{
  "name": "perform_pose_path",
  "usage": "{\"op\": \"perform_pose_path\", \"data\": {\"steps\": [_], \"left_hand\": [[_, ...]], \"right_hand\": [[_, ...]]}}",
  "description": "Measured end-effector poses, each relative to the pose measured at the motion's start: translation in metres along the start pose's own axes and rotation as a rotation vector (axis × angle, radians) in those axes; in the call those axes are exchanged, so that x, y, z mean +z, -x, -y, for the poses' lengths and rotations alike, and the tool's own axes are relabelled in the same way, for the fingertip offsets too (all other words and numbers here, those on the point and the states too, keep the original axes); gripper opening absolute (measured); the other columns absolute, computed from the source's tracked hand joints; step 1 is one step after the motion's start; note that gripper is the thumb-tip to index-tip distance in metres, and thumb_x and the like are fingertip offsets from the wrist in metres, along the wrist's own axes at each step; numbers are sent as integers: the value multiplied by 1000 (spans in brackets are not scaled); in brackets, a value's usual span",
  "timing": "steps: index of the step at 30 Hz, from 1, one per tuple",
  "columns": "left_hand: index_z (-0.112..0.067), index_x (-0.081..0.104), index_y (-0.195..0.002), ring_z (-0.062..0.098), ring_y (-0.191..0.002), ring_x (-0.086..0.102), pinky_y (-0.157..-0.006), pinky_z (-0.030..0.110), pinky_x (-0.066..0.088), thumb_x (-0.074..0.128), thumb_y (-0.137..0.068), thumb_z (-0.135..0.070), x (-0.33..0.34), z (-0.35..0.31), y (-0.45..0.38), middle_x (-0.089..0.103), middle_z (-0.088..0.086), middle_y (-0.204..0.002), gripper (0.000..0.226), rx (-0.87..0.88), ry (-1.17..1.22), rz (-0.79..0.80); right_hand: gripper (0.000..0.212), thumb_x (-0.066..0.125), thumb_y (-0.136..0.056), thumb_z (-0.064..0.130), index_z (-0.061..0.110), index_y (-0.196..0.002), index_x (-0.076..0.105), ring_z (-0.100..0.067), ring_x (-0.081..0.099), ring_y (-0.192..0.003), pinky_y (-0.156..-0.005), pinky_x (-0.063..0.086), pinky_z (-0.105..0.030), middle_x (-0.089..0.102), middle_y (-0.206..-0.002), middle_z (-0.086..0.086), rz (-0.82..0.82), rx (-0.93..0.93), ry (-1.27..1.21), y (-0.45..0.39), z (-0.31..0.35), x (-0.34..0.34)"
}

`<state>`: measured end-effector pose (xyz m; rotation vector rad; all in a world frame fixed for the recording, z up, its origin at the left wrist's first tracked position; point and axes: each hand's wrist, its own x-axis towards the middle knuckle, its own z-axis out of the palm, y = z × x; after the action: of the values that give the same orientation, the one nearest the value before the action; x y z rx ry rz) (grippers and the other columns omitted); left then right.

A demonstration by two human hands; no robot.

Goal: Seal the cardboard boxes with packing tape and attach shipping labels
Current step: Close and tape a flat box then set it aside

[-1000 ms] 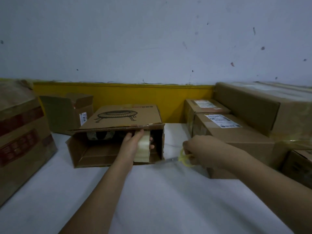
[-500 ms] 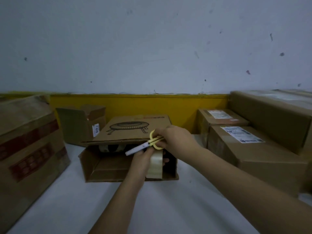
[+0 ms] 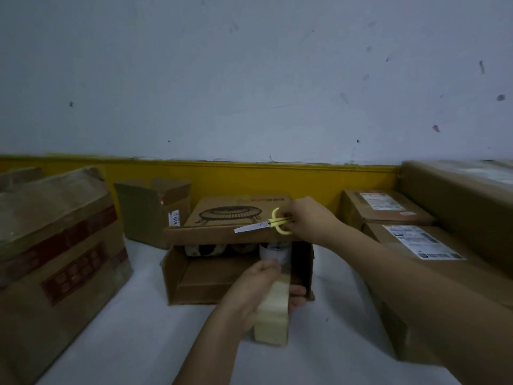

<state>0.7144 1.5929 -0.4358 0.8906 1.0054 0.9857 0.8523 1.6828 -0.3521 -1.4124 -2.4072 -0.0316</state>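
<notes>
An open cardboard box [image 3: 211,276] lies on its side on the white surface, its top panel printed with a round grill drawing. My left hand [image 3: 249,290] grips a pale roll of packing tape [image 3: 273,315] in front of the box opening. A clear strip of tape [image 3: 274,252] runs from the roll up to the box's top flap. My right hand [image 3: 308,220] holds yellow-handled scissors [image 3: 266,224] over the top panel's front edge, blades shut and pointing left.
A large worn box with red tape [image 3: 55,268] stands at the left. A small open box [image 3: 150,209] sits behind it. Two labelled boxes [image 3: 388,209] [image 3: 422,243] and a long carton [image 3: 466,201] line the right. A yellow band [image 3: 277,182] runs along the wall.
My right hand lifted the scissors from the surface at the right up to the box's top flap. My left hand pulled the roll down and toward me, stretching the tape.
</notes>
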Motion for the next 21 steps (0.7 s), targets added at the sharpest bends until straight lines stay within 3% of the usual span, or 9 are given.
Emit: {"op": "perform_pose_path", "data": {"steps": [5,7,9,11,13,16,21], "left_hand": [[-26,33,-140,35,-64,71,-54,33,54,45,-107,-19,4,2,-1,72,31,-95,36,8,39,-17],[-26,35,-138,35,-68,72,-56,35,54,45,-107,-20,4,2,1,73,30,-98,33,3,46,-11],[-22,40,-136,35,-72,72,-58,35,54,46,-107,-22,5,2,3,73,28,-99,30,3,30,-8],[-17,45,-133,34,-75,74,-57,34,55,46,-106,-25,5,4,6,74,25,-99,28,2,0,-8],[-15,48,-130,33,-76,74,-57,32,56,47,-106,-26,5,5,9,75,24,-99,27,1,-12,-8],[-14,49,-128,34,-76,73,-56,32,54,51,-104,-27,5,7,16,75,24,-98,27,0,-27,-12],[-14,49,-125,37,-75,71,-58,33,54,49,-104,-26,7,12,25,74,25,-94,23,44,-70,-42]], "right_hand": [[24,63,-94,23,16,-117,67,-22,62,-96,-78,52,-36,68,-106,-4,-16,2,4,10,-13,-14],[13,58,-97,32,23,-104,64,-22,60,-85,-66,48,-33,66,-95,-1,-42,-33,85,21,-17,-27],[23,54,-95,49,26,-87,55,-21,59,-74,-58,43,-31,62,-82,3,5,-46,77,37,-22,-41],[42,50,-82,75,34,-86,52,-16,61,-76,-64,53,-30,60,-84,9,181,37,-87,57,-28,-57],[67,40,-66,95,37,-96,56,-16,65,-85,-72,60,-37,58,-100,8,468,175,-205,78,-30,-74],[77,38,-74,86,26,-114,65,-18,58,-80,-72,61,-33,56,-95,1,859,351,-187,101,-26,-83],[97,35,-67,93,20,-125,64,-12,43,-62,-62,48,-24,52,-97,-2,1039,415,-231,94,-20,-52]]}}
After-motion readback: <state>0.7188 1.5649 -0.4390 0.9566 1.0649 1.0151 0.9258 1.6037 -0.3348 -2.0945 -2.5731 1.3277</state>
